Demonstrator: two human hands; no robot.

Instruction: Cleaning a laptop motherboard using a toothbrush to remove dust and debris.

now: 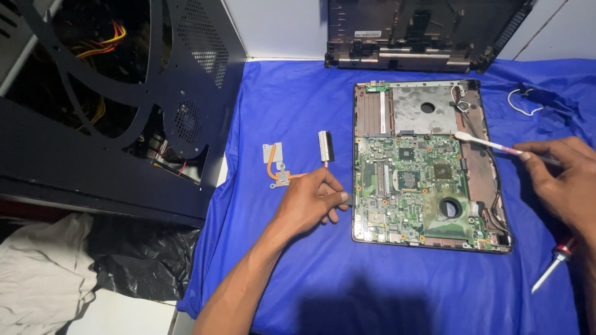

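An opened laptop base with its green motherboard exposed lies on a blue cloth. My left hand rests on the cloth at the base's left edge, fingertips pinching that edge. My right hand holds a white brush by its handle, with the bristle end over the base's upper right area. A copper heat pipe with metal plates and fin block lies on the cloth just above my left hand.
A black computer case with coloured wires stands at the left. The laptop's lid part leans at the back. A screwdriver lies at the right edge, a white cable at the top right, and bags below left.
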